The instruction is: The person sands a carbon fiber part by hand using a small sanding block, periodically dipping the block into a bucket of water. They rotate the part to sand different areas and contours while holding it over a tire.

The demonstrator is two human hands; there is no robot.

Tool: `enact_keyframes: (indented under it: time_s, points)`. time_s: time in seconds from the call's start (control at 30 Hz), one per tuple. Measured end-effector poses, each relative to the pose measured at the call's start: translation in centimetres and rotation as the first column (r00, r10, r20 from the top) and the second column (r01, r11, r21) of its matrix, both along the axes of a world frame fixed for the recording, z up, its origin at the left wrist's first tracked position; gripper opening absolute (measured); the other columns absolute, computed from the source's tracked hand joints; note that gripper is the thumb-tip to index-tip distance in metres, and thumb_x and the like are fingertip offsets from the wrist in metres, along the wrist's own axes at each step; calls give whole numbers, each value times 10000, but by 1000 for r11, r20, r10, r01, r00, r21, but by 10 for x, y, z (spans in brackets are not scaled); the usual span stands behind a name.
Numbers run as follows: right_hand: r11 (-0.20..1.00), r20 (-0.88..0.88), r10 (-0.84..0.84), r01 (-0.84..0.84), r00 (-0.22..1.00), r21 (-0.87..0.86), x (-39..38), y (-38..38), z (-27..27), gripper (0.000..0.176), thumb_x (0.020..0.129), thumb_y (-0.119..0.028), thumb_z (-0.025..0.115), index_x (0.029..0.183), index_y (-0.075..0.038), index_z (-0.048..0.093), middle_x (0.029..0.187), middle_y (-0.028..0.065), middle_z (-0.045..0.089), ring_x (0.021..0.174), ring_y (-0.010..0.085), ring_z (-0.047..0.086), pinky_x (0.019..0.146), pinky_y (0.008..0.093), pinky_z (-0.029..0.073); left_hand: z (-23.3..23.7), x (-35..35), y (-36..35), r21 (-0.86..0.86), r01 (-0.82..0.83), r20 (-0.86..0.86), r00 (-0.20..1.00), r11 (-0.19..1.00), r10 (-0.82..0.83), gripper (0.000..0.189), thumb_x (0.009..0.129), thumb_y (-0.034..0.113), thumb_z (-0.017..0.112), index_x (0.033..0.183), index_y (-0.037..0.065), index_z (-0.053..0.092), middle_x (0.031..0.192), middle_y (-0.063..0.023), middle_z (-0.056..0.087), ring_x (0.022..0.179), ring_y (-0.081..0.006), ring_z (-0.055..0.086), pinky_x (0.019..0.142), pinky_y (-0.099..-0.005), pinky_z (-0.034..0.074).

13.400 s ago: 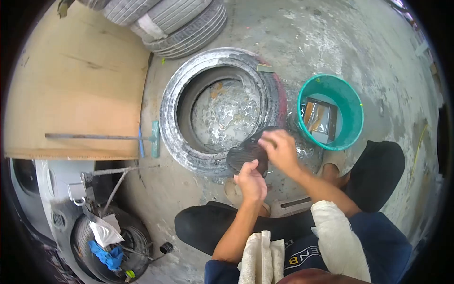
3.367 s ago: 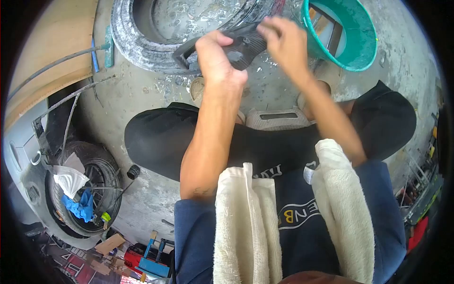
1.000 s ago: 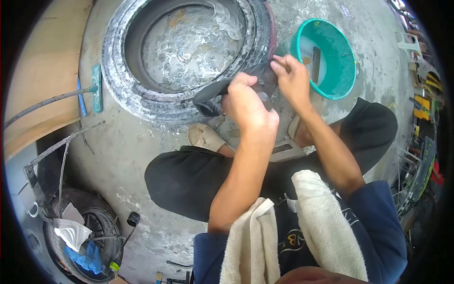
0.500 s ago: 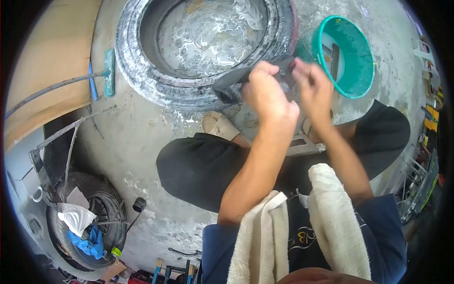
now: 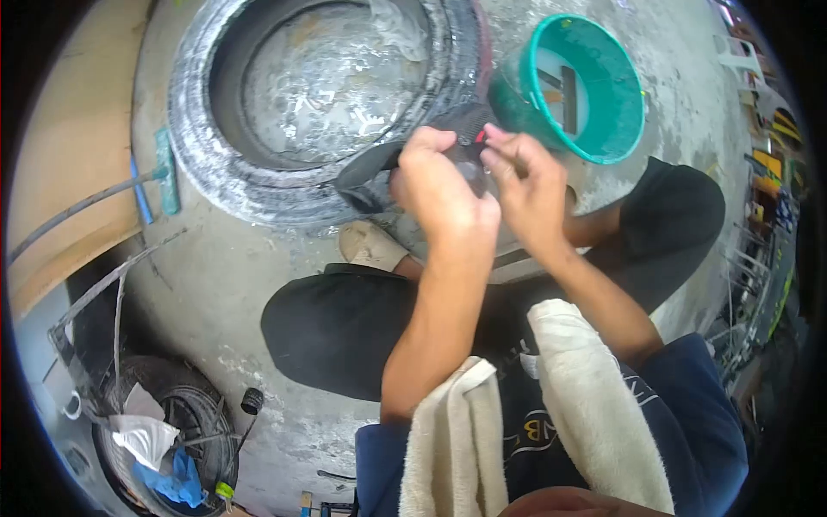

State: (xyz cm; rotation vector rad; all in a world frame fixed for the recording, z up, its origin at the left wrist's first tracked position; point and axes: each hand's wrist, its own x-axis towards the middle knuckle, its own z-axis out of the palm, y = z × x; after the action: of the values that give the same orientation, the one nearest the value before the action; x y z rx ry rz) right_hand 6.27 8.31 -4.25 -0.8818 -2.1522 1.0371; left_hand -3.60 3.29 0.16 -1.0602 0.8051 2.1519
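Between my hands, a dark rubbery piece with a textured patch (image 5: 469, 121) and a small red spot is raised over the near edge of the big whitened tire (image 5: 250, 185). My left hand (image 5: 435, 185) is wrapped round this dark piece, and its folded part (image 5: 366, 177) sticks out to the left. My right hand (image 5: 525, 177) pinches at the piece's right side, close to the red spot; whatever lies between its fingertips is too small to make out. Water lies inside the tire's ring.
A green bucket (image 5: 594, 103) with liquid and dark bars stands right of the tire. At left are a teal-headed brush (image 5: 168, 172), a metal stand (image 5: 119, 276) and a wheel (image 5: 211, 414) with blue cloth on it. My bent knees flank my arms.
The view has shifted, so tire and bucket appear further left. My right hand's fingers have drawn in closer to the dark piece, and its textured patch and red spot now show.
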Motion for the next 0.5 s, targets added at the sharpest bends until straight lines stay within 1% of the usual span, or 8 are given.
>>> enact_keyframes:
  time_s: [0.07,0.17,0.2,0.27,0.3,0.33,0.4,0.5]
  points:
    - [999,63,44,-42,997,-23,2,9,2,114,890,-22,693,853,56,619,1063,164,740,1039,173,685,832,282,507,-2,4,1,-6,4,-50,999,1000,-5,62,681,16,559,713,23,506,776,-63,544,667,-220,578,630,-346,483]
    - [981,187,-96,125,978,-151,-20,49,-24,122,893,-48,689,843,38,619,985,189,742,922,142,703,683,308,509,2,10,7,-198,24,-84,996,980,-41,60,685,5,550,711,24,499,785,-61,539,670,-221,574,638,-338,486]
    - [995,193,-62,76,979,-65,-13,39,-19,111,891,-51,691,867,41,634,999,182,741,931,141,699,723,307,522,3,10,7,-188,35,-93,994,981,-54,60,685,5,550,711,24,499,785,-61,539,670,-221,574,638,-338,486]
    - [1000,54,13,-14,998,22,4,4,-2,111,889,-60,691,906,45,656,1029,179,738,942,148,695,781,314,533,0,5,3,-68,70,-57,996,995,-74,67,693,4,549,734,25,500,801,-59,535,673,-212,556,639,-330,479]
    - [991,-44,21,-27,999,-134,9,-9,3,146,881,-65,699,962,54,681,1061,171,736,957,162,689,833,318,533,-3,0,-2,-18,59,-4,998,998,-59,71,699,12,551,753,24,507,815,-63,540,700,-214,574,663,-319,493]
    - [989,-35,8,-13,999,-144,11,-5,4,146,881,-65,699,962,54,681,1061,171,736,957,162,689,833,318,533,-5,-2,-4,-52,75,-30,997,996,-77,69,702,20,549,753,34,505,820,-62,538,721,-218,590,690,-330,507]
    - [997,65,38,-34,997,-66,-5,27,-3,116,840,-52,724,911,29,680,1035,169,731,920,280,710,816,368,551,1,-5,-3,19,82,-67,995,996,-80,75,700,28,548,756,45,501,821,-65,540,725,-227,596,706,-349,518]
    - [993,17,-48,50,999,-103,-11,45,-17,183,829,-89,744,981,11,722,976,171,732,898,290,697,802,372,541,0,-1,-2,-86,75,-54,995,993,-80,83,698,37,543,770,44,503,822,-70,550,723,-236,597,715,-368,518]
